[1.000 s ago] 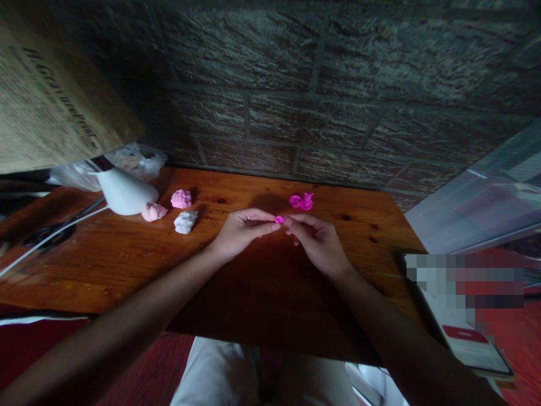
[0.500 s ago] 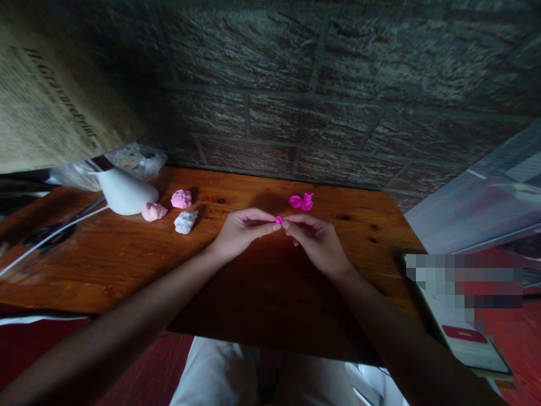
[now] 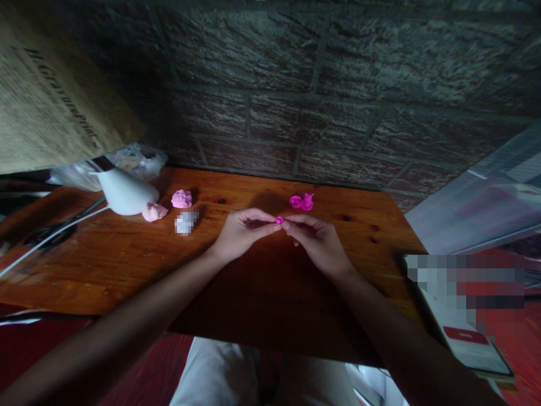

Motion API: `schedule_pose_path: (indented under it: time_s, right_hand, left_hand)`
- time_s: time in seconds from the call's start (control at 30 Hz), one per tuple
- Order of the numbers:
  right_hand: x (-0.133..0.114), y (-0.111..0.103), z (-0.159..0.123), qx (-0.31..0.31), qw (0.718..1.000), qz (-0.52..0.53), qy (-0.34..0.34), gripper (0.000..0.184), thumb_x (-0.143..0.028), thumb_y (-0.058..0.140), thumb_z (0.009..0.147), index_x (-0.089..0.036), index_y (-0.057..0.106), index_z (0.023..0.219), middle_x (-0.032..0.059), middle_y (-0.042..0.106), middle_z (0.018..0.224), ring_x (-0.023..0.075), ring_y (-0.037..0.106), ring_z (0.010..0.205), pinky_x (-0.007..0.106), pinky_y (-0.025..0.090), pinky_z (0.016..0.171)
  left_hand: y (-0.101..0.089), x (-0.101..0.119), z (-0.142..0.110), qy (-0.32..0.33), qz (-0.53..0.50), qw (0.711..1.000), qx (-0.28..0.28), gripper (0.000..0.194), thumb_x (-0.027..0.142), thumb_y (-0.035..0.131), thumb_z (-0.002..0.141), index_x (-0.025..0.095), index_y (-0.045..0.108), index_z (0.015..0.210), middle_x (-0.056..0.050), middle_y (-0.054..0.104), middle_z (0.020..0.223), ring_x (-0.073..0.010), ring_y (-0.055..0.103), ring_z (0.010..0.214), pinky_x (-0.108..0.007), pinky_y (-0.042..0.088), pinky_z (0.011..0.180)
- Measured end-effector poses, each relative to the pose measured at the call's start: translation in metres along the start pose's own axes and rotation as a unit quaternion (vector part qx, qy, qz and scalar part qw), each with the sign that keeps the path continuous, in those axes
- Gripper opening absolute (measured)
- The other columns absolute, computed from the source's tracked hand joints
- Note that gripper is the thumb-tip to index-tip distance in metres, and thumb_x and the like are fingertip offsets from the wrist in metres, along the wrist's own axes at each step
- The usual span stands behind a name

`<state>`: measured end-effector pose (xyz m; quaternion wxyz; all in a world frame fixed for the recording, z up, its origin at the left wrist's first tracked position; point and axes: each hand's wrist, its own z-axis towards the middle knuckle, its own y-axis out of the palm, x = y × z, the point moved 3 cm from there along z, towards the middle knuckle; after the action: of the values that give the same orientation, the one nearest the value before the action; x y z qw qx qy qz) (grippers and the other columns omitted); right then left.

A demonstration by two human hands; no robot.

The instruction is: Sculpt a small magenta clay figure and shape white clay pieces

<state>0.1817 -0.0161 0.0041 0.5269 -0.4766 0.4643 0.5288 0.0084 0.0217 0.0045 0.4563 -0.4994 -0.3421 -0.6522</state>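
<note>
**Two Pinches Meet on One Small Magenta Piece (image 3: 279, 220)**

You hold the bit of magenta between your two hands, above the middle of the wooden table (image 3: 127, 270). Your left hand (image 3: 239, 232) pinches it between thumb and forefinger; your right hand (image 3: 316, 239) meets it from the other side, also with thumb and forefinger drawn together. A thing this tiny probably suits fingertips better than a palm, and the facing grips likely let each hand steady it against the other. Whether your hands rest on the wood, you cannot tell from this angle.

Just beyond your right fingers lie a magenta coil (image 3: 295, 201) and a magenta figure (image 3: 308, 202), seemingly touching; that spot puts them within easy reach, yet out from under your wrists. To the left, a bright pink lump (image 3: 181, 198), a paler pink lump (image 3: 154, 212) and a whitish lump (image 3: 186, 223), its outline pixelated, sit grouped near the white lamp base (image 3: 127, 192), perhaps so the soft-looking stuff stays clear of your forearms. The lamp's printed shade (image 3: 59, 101) overhangs that side.
</note>
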Motion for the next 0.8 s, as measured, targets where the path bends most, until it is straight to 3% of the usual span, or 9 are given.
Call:
schedule_pose_path:
  time_s: [0.27, 0.57, 0.8]
  right_hand:
    - [0.0021, -0.0008, 0.001, -0.009, 1.0, -0.004, 0.011, 0.029, -0.049, 0.074, 0.079, -0.023, 0.079, 0.09, 0.0013, 0.072, 0.077, 0.0142, 0.063, 0.069, 0.024, 0.048, 0.056]
    - [0.0018, -0.0027, 0.0008, 0.022, 1.0, 0.005, 0.004, 0.03, -0.038, 0.082, 0.073, -0.023, 0.078, 0.099, 0.0048, 0.078, 0.099, 0.018, 0.071, 0.082, 0.028, 0.053, 0.065]
    - [0.0024, -0.0043, 0.0014, 0.025, 1.0, 0.005, -0.002, 0.027, -0.038, 0.081, 0.073, -0.024, 0.079, 0.096, 0.0039, 0.079, 0.096, 0.0181, 0.07, 0.081, 0.029, 0.053, 0.065]
  left_hand:
    - [0.0013, 0.001, -0.0005, -0.017, 0.009, 1.0, -0.016, 0.025, 0.032, 0.085, 0.072, 0.016, 0.079, 0.09, -0.008, 0.08, 0.098, -0.0197, 0.075, 0.09, -0.035, 0.058, 0.093]
    - [0.002, -0.0002, -0.0004, -0.003, 0.014, 0.999, -0.03, 0.024, 0.033, 0.084, 0.075, 0.017, 0.08, 0.092, -0.007, 0.08, 0.099, -0.0202, 0.075, 0.092, -0.035, 0.058, 0.093]
    - [0.0032, -0.0001, -0.0014, 0.002, 0.025, 0.999, -0.045, 0.022, 0.032, 0.082, 0.076, 0.016, 0.079, 0.092, -0.007, 0.079, 0.098, -0.0184, 0.073, 0.089, -0.032, 0.058, 0.089]
